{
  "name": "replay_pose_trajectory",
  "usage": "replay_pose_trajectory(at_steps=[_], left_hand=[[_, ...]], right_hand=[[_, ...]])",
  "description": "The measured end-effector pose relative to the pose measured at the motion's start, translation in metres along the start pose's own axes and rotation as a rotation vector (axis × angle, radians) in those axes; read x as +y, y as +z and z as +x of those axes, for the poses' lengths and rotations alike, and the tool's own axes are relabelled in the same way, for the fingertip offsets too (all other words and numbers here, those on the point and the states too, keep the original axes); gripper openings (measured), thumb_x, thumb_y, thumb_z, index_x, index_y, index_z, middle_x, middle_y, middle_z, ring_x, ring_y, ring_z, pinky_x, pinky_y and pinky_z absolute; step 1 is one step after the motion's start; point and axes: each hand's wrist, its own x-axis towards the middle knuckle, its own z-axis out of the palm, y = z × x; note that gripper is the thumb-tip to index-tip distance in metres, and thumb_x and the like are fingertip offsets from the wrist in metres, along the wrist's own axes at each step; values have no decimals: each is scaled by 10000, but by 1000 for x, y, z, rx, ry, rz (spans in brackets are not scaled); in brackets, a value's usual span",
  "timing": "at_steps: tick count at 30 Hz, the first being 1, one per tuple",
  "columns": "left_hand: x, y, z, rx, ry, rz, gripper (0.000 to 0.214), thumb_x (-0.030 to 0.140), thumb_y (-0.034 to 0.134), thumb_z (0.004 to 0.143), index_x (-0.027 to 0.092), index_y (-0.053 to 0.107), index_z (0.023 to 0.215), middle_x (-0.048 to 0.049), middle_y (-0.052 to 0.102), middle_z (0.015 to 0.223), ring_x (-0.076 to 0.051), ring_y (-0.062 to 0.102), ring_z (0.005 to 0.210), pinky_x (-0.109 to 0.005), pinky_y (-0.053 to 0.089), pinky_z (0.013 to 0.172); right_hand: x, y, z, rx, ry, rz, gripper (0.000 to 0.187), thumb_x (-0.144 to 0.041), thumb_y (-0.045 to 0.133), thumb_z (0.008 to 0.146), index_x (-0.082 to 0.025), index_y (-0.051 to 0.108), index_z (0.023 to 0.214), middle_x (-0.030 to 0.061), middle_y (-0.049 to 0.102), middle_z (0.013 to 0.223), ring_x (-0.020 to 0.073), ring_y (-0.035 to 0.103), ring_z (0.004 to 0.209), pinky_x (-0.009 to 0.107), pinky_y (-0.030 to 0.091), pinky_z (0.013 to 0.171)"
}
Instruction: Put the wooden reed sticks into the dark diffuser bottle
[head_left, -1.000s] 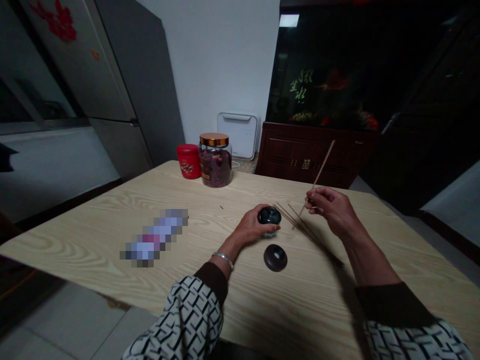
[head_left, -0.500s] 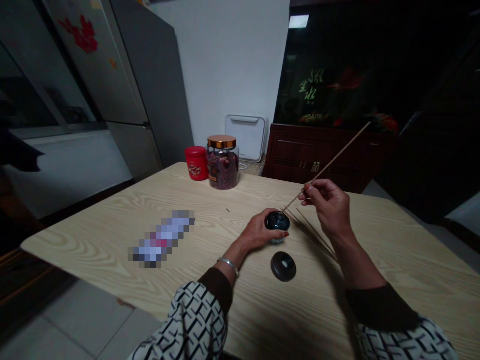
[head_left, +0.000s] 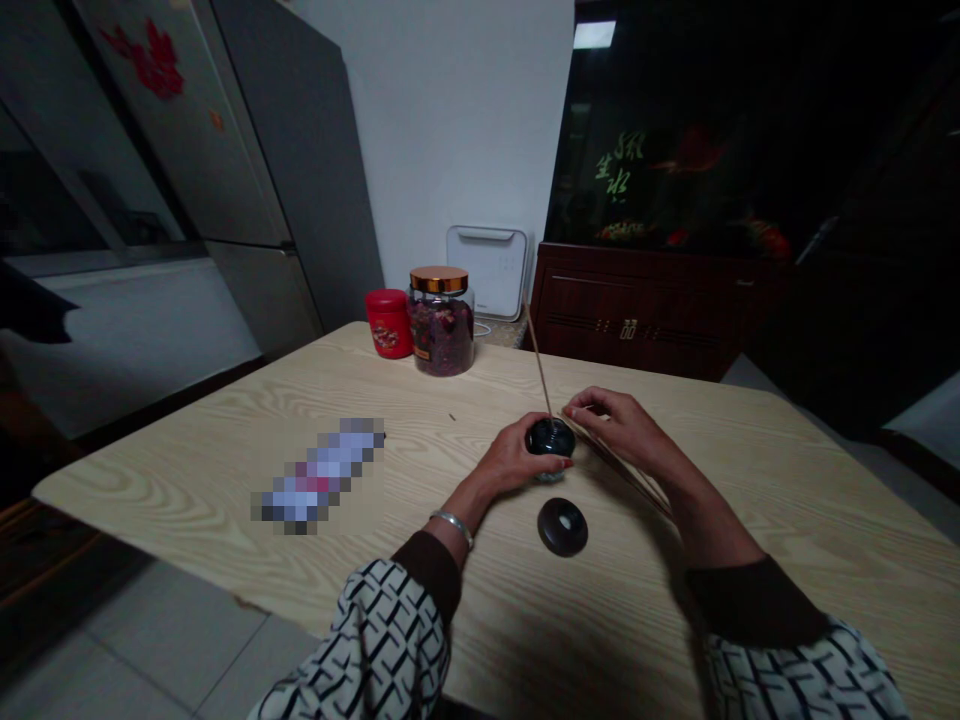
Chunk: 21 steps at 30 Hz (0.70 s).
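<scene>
My left hand (head_left: 517, 455) is wrapped round a small, glossy dark bottle (head_left: 550, 440) standing on the table. One thin stick (head_left: 538, 360) rises from the bottle's mouth and leans to the left. Just right of the bottle, my right hand (head_left: 619, 425) has its thumb and fingertips pinched at the near-bottle ends of several thin sticks (head_left: 637, 477) lying on the table. How many of them it grips is too small to tell. In front of the bottle lies a dark round cap (head_left: 562, 527) with a pale centre.
A glass jar (head_left: 442, 330) of dark dried flowers with a copper lid and a red canister (head_left: 389, 325) stand at the back of the wooden table (head_left: 465, 590). A blurred-out packet (head_left: 322, 475) lies left. A short brown bit (head_left: 452, 417) lies behind my left hand.
The stick my right hand held slanting to the right now stands in the bottle, tilted left. My right hand has let it go and moved down and left to the lying sticks.
</scene>
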Motion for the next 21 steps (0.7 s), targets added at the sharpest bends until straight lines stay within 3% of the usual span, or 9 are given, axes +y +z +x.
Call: replay_pose_trajectory(at_steps=[4, 6, 9, 14, 19, 21], left_hand=[[-1, 1, 0, 1, -21, -25, 697, 390, 864, 629, 161, 601, 1233, -106, 676, 1110, -247, 621, 1019, -380, 492, 924], [-2, 1, 0, -8, -29, -50, 706, 384, 869, 623, 160, 598, 1235, -108, 674, 1114, -245, 624, 1021, -381, 496, 927], [-2, 1, 1, -14, -25, -76, 695, 370, 868, 625, 156, 595, 1228, -107, 673, 1102, -239, 626, 1015, -379, 497, 929], [2, 1, 1, -22, -38, -87, 673, 343, 863, 630, 142, 595, 1214, -110, 675, 1085, -233, 627, 991, -368, 502, 900], [1, 1, 1, -19, -33, -83, 673, 341, 865, 626, 145, 601, 1213, -105, 676, 1082, -231, 630, 993, -364, 504, 906], [-1, 1, 1, -17, -23, -81, 674, 345, 866, 625, 148, 602, 1213, -103, 676, 1085, -233, 630, 997, -363, 506, 902]], right_hand=[[37, -41, -4, 9, 153, -304, 234, -392, 562, 850, -184, 667, 822, 70, 709, 814, 179, 620, 708, 288, 446, 644], [59, -52, -9, -108, 285, -548, 173, -335, 592, 816, -192, 674, 764, 82, 714, 809, 189, 625, 717, 289, 413, 632], [84, -50, -17, -282, 464, -751, 157, -344, 647, 758, -196, 699, 754, 112, 726, 856, 222, 645, 753, 301, 388, 619], [96, -37, -19, -366, 517, -735, 160, -309, 639, 739, -187, 727, 794, 138, 733, 920, 235, 668, 808, 302, 416, 656], [92, -40, -18, -349, 511, -703, 145, -299, 649, 719, -186, 728, 765, 118, 733, 879, 223, 668, 793, 293, 430, 661], [84, -48, -17, -278, 470, -632, 134, -293, 634, 741, -184, 712, 735, 93, 727, 809, 207, 662, 749, 285, 435, 653]])
